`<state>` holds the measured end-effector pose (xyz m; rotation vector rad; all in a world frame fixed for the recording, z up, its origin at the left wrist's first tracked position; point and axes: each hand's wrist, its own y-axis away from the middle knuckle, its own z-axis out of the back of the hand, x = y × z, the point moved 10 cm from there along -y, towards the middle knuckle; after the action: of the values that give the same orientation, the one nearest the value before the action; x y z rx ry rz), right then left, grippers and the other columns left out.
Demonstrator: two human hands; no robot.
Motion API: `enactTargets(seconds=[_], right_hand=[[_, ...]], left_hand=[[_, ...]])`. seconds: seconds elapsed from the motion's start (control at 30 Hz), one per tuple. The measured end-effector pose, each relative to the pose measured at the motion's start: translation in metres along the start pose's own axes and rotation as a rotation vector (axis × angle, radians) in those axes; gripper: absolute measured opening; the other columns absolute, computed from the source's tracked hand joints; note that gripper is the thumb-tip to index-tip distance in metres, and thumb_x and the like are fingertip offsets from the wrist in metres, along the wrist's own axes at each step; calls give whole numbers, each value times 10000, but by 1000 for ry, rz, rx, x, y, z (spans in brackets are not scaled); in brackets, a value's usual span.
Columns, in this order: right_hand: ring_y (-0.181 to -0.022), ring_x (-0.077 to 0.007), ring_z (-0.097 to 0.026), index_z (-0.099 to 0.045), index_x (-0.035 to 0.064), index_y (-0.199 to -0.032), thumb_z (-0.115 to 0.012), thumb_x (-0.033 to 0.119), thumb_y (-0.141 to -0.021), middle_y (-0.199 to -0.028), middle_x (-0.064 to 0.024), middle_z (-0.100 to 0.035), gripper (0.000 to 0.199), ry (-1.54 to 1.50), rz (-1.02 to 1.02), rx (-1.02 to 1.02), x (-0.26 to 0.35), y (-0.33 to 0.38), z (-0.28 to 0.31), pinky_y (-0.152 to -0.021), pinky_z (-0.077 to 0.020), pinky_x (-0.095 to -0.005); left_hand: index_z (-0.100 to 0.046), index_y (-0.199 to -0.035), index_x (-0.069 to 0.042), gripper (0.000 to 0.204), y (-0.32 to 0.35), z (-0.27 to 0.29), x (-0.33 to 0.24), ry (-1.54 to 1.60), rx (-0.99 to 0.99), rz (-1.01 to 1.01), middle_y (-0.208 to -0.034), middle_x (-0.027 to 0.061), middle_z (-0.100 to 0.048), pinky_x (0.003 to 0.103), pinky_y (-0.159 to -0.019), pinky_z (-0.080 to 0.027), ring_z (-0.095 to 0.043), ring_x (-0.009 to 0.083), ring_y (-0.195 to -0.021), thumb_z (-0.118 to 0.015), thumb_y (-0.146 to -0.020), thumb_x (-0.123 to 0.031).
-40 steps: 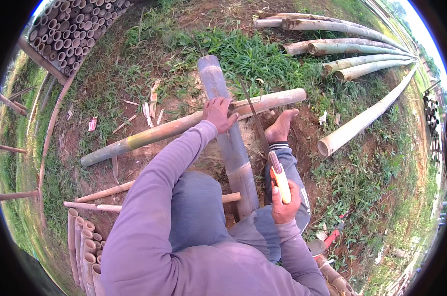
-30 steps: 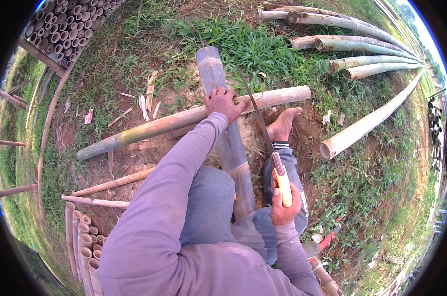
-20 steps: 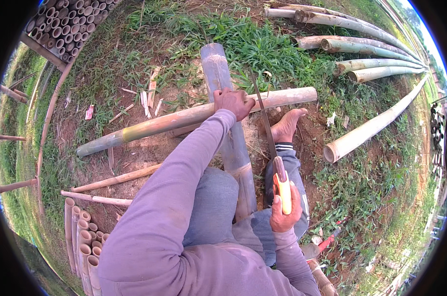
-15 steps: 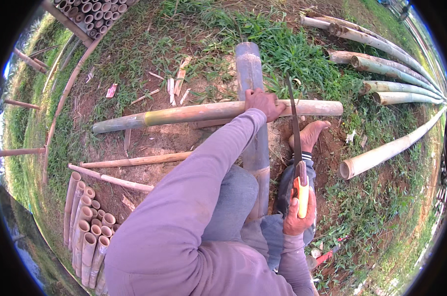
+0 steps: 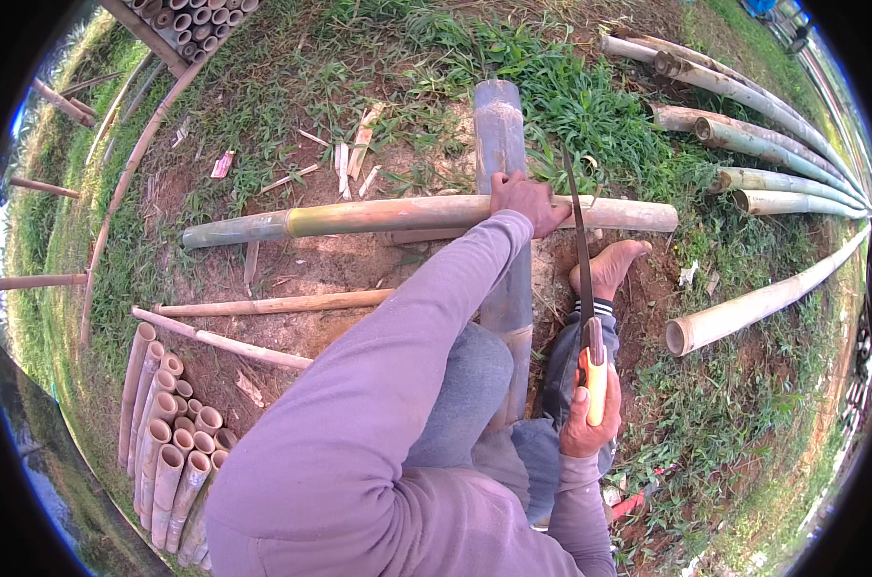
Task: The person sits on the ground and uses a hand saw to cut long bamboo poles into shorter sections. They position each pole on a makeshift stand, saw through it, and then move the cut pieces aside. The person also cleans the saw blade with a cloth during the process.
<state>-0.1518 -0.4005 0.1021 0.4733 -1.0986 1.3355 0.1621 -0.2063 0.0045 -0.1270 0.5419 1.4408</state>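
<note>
The left hand point(image 5: 530, 204) curls its fingers over a bamboo pole point(image 5: 388, 214), knuckles up, fingertips hidden on the far side, with the thumb lying along the pole toward 3 o'clock. The right hand point(image 5: 588, 413), at half past five from the left, has its fingers closed round the orange-and-cream handle point(image 5: 597, 385) of a saw point(image 5: 581, 245). The long dark blade points to 12 o'clock and crosses the pole just beside the left thumb (whether its teeth touch the pole, I cannot tell).

The pole lies nearly level, one end toward 9 o'clock and the other toward 3. Under the left hand it crosses a thicker bamboo log point(image 5: 498, 135), which runs from 12 o'clock down to 6, past the left knee point(image 5: 470, 380). A bare foot point(image 5: 614, 269) stands at 4 o'clock from that hand, near the saw.

Farther out, taking the left hand as the clock's centre, pale wood scraps point(image 5: 361, 144) lie at 10 o'clock, on bare soil with grass around. At 8 o'clock a bundle of cut bamboo tubes point(image 5: 167, 471) shows its round open ends (stacked snugly). A group of long poles point(image 5: 772, 144) fans out at 2 o'clock, and one pale pole point(image 5: 744, 298) lies apart from them at 4.
</note>
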Motion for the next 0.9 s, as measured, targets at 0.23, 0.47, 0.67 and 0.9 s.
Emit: enactTargets(seconds=[0.23, 0.47, 0.67, 0.9], right_hand=[[-1089, -295, -735, -571, -107, -1420, -742, 210, -1016, -1282, -243, -713, 542, 51, 16, -59, 8, 2, 12, -972, -574, -398], [-1156, -351, -734, -580, -117, -1404, -773, 197, -985, -1326, -271, -701, 557, 77, 33, -50, 12, 6, 21, -988, -570, -420], [-1132, -366, -743, -590, -120, -1387, -781, 210, -982, -1305, -283, -706, 557, 90, 47, -70, 13, 17, 17, -974, -580, -424], [-1085, -373, -764, -589, -125, -1391, -797, 199, -966, -1272, -276, -719, 573, 60, 87, -5, 21, 24, 2, -915, -606, -413]], left_hand=[[-774, -1258, -157, 661, 9, 2, -18, -74, 38, -77, -1210, 73, -771, 429, -1059, -314, -603, 235, -1259, -577, -907, -681], [-728, -1303, -155, 747, 21, 3, 0, -209, -146, -367, -1232, 57, -696, 480, -1140, -241, -507, 253, -1301, -740, -829, -733], [-738, -1287, -142, 670, 26, 4, 6, -196, -33, -278, -1308, 84, -604, 499, -1165, -239, -444, 297, -1363, -746, -858, -657], [-768, -1226, -125, 532, 12, 5, 51, 233, -315, -263, -1210, 99, -665, 458, -1102, -423, -583, 314, -1230, -728, -884, -532]])
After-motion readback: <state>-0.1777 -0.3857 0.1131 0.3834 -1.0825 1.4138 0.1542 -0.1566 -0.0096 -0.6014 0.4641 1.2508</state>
